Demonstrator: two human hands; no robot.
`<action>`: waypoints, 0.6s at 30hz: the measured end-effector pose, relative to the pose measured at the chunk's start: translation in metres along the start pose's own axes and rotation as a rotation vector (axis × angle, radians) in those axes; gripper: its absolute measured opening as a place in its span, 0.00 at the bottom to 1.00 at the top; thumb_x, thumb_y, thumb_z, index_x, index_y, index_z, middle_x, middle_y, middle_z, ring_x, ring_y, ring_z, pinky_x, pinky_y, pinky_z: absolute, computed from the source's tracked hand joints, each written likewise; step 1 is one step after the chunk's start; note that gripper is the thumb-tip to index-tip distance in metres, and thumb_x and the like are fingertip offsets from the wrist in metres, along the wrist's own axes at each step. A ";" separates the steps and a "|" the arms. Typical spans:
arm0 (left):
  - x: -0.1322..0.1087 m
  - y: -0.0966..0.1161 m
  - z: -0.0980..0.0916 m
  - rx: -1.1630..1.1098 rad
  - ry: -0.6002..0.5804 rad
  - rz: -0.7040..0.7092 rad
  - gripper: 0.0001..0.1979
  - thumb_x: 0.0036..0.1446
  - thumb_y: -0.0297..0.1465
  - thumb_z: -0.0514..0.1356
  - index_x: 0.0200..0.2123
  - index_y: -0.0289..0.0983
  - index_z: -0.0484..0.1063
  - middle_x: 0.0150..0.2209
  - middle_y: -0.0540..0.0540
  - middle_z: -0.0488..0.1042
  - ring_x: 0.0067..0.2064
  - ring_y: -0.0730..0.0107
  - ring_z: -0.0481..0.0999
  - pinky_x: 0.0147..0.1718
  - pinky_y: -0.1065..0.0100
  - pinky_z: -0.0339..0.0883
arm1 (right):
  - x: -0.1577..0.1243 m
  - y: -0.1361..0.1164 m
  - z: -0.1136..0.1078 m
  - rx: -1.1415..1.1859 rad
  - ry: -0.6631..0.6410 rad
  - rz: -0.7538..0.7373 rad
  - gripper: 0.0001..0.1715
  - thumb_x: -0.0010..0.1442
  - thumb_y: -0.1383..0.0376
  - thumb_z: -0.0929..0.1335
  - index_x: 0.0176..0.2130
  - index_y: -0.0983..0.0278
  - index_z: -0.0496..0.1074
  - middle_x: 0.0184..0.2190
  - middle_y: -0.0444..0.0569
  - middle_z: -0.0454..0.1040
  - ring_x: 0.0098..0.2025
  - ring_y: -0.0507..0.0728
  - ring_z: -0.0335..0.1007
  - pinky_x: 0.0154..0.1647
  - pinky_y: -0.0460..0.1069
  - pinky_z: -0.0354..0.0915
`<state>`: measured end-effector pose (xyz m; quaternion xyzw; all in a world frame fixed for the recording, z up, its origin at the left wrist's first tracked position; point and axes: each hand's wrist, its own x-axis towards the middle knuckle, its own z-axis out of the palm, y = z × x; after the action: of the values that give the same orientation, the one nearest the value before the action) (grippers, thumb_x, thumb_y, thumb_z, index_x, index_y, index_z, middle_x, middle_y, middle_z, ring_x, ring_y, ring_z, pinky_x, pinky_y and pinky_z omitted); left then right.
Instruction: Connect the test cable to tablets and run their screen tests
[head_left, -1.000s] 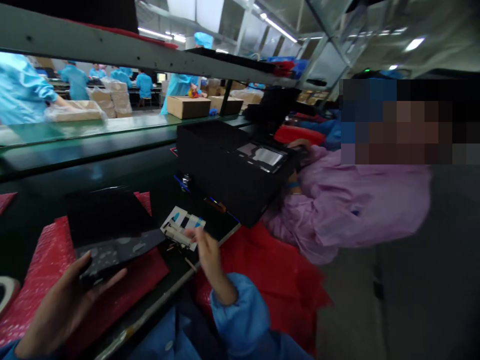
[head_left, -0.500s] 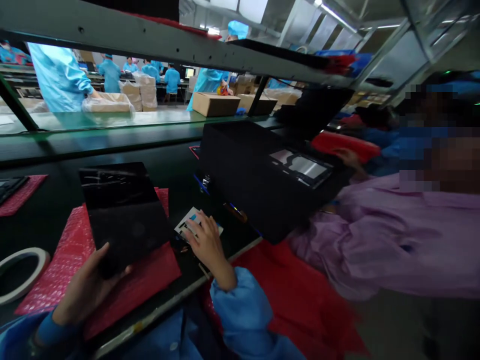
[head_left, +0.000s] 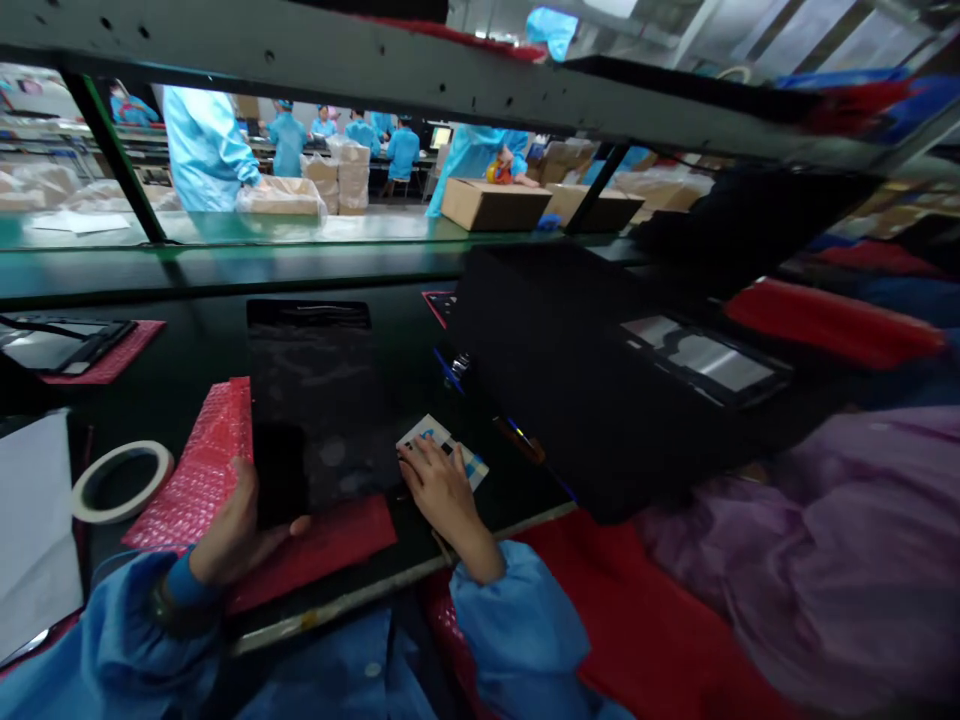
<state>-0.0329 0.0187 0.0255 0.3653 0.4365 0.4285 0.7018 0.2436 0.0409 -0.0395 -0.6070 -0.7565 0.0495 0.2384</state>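
A black glass panel like a tablet screen (head_left: pixel 322 400) is in my left hand (head_left: pixel 244 535), gripped at its near left corner, thumb along the edge and fingers underneath. Red bubble wrap (head_left: pixel 214 440) and a red bag (head_left: pixel 337 540) lie under and beside it. To the panel's right, my right hand (head_left: pixel 446 490) rests over a small white card with blue and black patches (head_left: pixel 426 425), fingers stretched across it. My palm and fingers hide part of the card. Whether a fingertip lifts anything from it I cannot make out.
A roll of tape (head_left: pixel 124 482) and white paper (head_left: pixel 34 530) lie at left. A large black box-like cover (head_left: pixel 555 370) stands at right, a metallic panel (head_left: pixel 705 355) on top. A person's purple sleeve (head_left: pixel 840 560) is close on the right. A shelf beam (head_left: pixel 322 60) crosses overhead.
The view has swung left, so things appear farther right. The black panel has turned straighter in view, still in my left hand. My right fingers now lie flatter over the card.
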 end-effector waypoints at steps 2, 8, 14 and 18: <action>-0.002 0.000 0.002 0.010 -0.039 0.037 0.38 0.59 0.61 0.37 0.47 0.41 0.72 0.41 0.42 0.78 0.33 0.61 0.75 0.26 0.61 0.73 | 0.003 0.010 0.001 0.110 0.031 -0.013 0.21 0.70 0.56 0.59 0.56 0.57 0.72 0.58 0.57 0.71 0.63 0.67 0.64 0.63 0.76 0.49; -0.006 0.005 0.005 0.026 -0.032 0.051 0.40 0.61 0.58 0.31 0.49 0.39 0.70 0.41 0.42 0.78 0.33 0.65 0.74 0.25 0.64 0.70 | -0.005 -0.012 -0.021 0.267 0.519 -0.122 0.28 0.71 0.59 0.56 0.67 0.57 0.53 0.66 0.57 0.58 0.68 0.63 0.54 0.66 0.68 0.54; -0.005 0.000 0.000 -0.186 -0.093 0.053 0.39 0.51 0.64 0.49 0.47 0.38 0.75 0.35 0.42 0.79 0.24 0.71 0.70 0.22 0.67 0.66 | -0.021 -0.059 -0.038 0.034 0.417 -0.695 0.22 0.68 0.55 0.62 0.58 0.56 0.68 0.62 0.55 0.64 0.66 0.63 0.59 0.69 0.69 0.42; -0.004 -0.005 -0.001 -0.258 -0.208 0.066 0.37 0.51 0.62 0.52 0.45 0.37 0.77 0.29 0.43 0.77 0.22 0.72 0.68 0.23 0.69 0.63 | 0.003 -0.059 -0.040 -0.043 0.339 -0.681 0.23 0.69 0.52 0.59 0.59 0.51 0.69 0.65 0.51 0.62 0.69 0.65 0.51 0.69 0.71 0.38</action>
<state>-0.0331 0.0131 0.0223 0.3288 0.2907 0.4635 0.7698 0.2077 0.0202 0.0185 -0.3252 -0.8656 -0.1495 0.3501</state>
